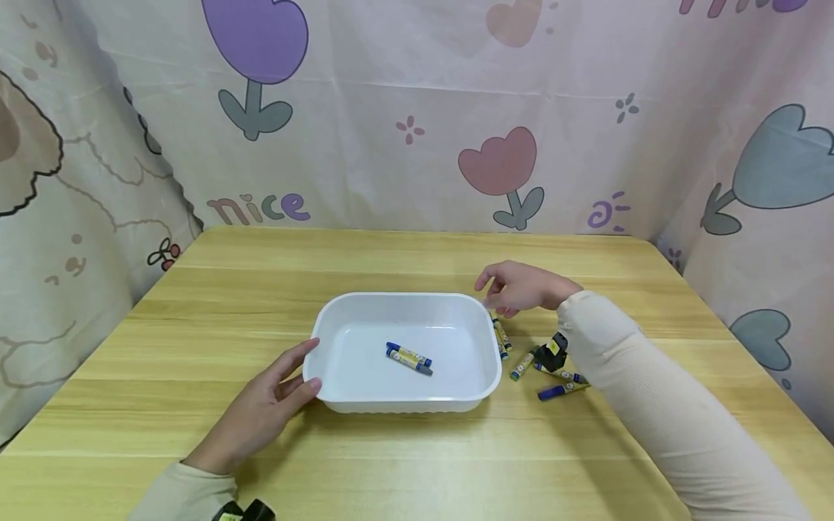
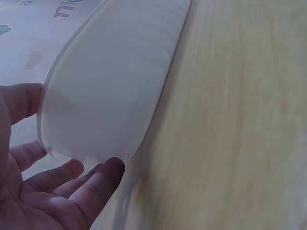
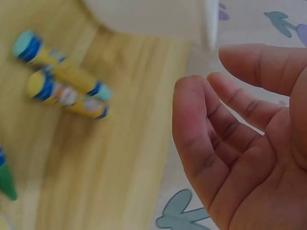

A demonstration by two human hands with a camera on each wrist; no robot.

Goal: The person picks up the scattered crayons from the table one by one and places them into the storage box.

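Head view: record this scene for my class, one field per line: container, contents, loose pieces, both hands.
Container: white tray on a wooden table
Contents: blue-tipped crayon and grey-tipped crayon, side by side
Loose pieces: at least five more crayons, right of the tray, some partly hidden
Left hand: touching the tray's left end
Right hand: holding nothing, near the tray's far right corner
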